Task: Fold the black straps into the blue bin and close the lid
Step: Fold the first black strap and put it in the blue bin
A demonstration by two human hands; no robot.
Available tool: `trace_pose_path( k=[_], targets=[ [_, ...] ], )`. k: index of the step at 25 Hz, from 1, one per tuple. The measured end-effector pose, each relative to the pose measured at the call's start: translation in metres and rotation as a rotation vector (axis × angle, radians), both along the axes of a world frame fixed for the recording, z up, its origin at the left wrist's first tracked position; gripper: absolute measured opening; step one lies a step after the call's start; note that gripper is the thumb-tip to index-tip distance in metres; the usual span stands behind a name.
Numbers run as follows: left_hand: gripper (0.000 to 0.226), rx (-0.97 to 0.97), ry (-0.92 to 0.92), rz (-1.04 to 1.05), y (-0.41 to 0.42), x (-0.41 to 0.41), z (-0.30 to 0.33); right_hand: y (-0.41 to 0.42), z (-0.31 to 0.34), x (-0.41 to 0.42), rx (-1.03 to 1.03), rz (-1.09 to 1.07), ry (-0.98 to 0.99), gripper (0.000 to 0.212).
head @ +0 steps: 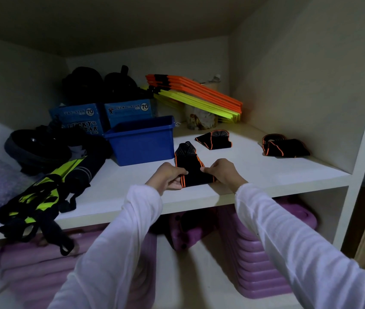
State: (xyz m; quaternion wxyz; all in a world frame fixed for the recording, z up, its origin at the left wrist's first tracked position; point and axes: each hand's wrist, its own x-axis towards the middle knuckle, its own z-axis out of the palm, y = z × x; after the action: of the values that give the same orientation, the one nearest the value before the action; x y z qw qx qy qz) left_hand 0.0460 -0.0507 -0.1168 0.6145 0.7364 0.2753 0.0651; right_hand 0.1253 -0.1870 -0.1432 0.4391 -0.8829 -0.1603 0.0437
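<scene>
open blue bin [142, 144] unblocked above, bare shelf [244, 172] between folded straps [214, 140]

Three black straps with orange edging lie on the white shelf [255, 175]. The nearest strap [191, 168] lies flat at the front edge, pinched at both sides. A second strap [214, 140] and third strap [285, 146] sit folded further right. The open blue bin [142, 144] stands upright just left.

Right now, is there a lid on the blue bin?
No, the blue bin stands open on the shelf with no lid on it, while both hands hold a black strap beside it.
</scene>
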Motion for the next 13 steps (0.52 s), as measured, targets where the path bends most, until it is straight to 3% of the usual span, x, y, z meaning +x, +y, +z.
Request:
trace_pose_path(
  k=[4, 8, 13],
  targets=[
    [0.014, -0.006, 0.002, 0.004, 0.002, 0.002, -0.002, 0.002, 0.0, -0.001, 0.003, -0.009, -0.032, 0.05],
    [0.019, -0.027, -0.003, -0.003, 0.002, 0.005, -0.004, 0.001, -0.006, -0.001, 0.156, 0.006, -0.021, 0.038],
    [0.02, 0.157, -0.044, -0.054, 0.005, 0.008, -0.008, -0.002, -0.014, -0.002, 0.244, 0.025, -0.051, 0.035]
  ],
)
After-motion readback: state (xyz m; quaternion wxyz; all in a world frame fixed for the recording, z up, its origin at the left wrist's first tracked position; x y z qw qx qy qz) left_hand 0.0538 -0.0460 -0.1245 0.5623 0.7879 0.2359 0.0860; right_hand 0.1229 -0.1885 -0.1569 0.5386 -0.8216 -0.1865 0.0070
